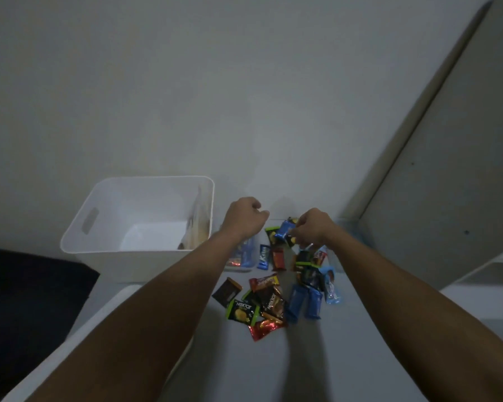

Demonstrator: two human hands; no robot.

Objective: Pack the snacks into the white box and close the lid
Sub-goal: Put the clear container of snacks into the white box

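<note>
Snacks (276,294) lie scattered on the white surface (360,358) just right of the open box (145,216). Our right hand (314,227) pinches a blue packet (285,229) above the pile; our left hand (244,217) hovers loosely curled, holding nothing we can see. 1 packet (196,227) leans inside the box.

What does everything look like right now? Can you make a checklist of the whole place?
Surface: pale table, dimly lit.
Job's things: white box open, no lid on it, one packet leaning inside; snacks scattered loose beside it.
Clutter: clear tub next to the box; dark cloth at left.
Hands: left hand closed, whether it holds anything cannot be told; right hand gripping a blue packet.
Cables: nothing seen.
Surroundings: plain wall, door frame at right.
</note>
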